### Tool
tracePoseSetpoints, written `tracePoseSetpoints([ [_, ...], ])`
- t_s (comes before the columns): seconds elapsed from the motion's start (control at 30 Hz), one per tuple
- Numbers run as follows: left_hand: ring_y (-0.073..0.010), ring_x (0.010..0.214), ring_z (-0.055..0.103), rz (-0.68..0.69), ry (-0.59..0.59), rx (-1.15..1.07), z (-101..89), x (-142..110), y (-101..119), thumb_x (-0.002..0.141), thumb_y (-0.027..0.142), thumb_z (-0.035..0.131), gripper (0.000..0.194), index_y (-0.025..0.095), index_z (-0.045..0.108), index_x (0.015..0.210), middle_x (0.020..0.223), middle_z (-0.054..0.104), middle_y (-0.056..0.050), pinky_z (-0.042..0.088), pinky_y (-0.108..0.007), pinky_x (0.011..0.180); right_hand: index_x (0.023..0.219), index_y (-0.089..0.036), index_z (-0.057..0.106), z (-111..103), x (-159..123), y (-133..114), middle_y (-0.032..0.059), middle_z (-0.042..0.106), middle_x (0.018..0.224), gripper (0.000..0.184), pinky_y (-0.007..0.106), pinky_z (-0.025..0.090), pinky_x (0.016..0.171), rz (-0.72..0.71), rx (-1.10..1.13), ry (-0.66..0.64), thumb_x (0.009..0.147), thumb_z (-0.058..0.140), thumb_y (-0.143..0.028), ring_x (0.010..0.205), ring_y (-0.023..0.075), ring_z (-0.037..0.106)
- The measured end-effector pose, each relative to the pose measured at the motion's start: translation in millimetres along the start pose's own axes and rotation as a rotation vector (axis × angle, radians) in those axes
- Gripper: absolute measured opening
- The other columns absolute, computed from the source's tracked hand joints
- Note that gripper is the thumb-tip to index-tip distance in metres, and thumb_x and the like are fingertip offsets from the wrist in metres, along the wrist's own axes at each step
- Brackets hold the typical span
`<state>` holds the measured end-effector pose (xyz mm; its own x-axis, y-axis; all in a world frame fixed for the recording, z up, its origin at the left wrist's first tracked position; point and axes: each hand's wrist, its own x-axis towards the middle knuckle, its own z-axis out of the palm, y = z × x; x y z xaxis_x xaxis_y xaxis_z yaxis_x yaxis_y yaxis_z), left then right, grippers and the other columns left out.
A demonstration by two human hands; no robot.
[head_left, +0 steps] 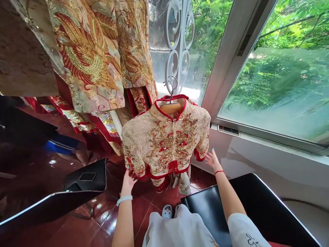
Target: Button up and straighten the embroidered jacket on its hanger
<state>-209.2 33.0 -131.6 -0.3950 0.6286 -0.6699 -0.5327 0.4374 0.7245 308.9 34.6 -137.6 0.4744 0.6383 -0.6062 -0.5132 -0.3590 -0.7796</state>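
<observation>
At the window, the left hand (129,181) is touching the lower hem (144,173) of an upright-hanging, beaded cream-and-red embroidered jacket (164,140), while the open right hand (213,161) is hovering just beside its sleeve (203,137), the hands apart.

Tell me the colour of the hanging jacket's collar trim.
Red: the collar trim shows best in the head view.

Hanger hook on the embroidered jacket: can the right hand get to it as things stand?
Probably yes. The right hand is open, holds nothing and sits just beside the jacket. The way up to the hanger hook looks open, with only the jacket's shoulder alongside it.
</observation>
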Motion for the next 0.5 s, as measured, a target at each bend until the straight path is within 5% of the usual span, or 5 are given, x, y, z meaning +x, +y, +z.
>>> tracePoseSetpoints([
  [0.1,-0.0242,0.107,0.069,0.101,-0.020,-0.062,-2.5,1.9,0.6,0.079,0.028,0.065,0.011,0.022,0.063,0.087,0.092,0.072,-0.007,0.056,-0.041,0.096,0.110,-0.021,0.066,4.1,1.2,-2.1,0.0151,0.074,0.113,0.046,0.051,0.058,0.090,-0.161,-0.008,-0.141,0.083,0.061,-0.058,0.104,0.0302,0.072],
  [0.2,-0.0229,0.109,0.069,0.231,0.079,-0.153,-22.5,3.6,-10.8,0.079,0.021,0.064,0.010,0.022,0.064,0.089,0.092,0.074,-0.005,0.055,-0.041,0.101,0.101,-0.025,0.068,1.3,-2.3,12.3,0.0117,0.075,0.107,0.034,0.039,0.060,0.084,-0.341,0.016,-0.027,0.077,0.069,-0.048,0.100,0.0267,0.072],
  [0.33,-0.0219,0.108,0.070,0.290,0.155,-0.174,-41.9,8.4,-6.2,0.079,0.016,0.060,0.015,0.021,0.064,0.093,0.092,0.073,-0.004,0.054,-0.042,0.103,0.092,-0.022,0.067,0.2,2.2,23.2,0.0082,0.074,0.087,0.036,0.037,0.060,0.073,-0.380,0.001,0.138,0.070,0.071,-0.050,0.086,0.0259,0.071],
  [0.5,-0.0184,0.114,0.067,0.270,0.248,-0.152,-35.7,5.6,-4.2,0.087,0.026,0.055,0.015,0.024,0.061,0.101,0.109,0.070,-0.003,0.054,-0.037,0.102,0.090,-0.023,0.063,5.2,-6.1,50.7,-0.0004,0.069,0.072,0.034,0.028,0.056,0.068,-0.329,0.014,0.175,0.078,0.062,-0.055,0.073,0.0175,0.067],
])
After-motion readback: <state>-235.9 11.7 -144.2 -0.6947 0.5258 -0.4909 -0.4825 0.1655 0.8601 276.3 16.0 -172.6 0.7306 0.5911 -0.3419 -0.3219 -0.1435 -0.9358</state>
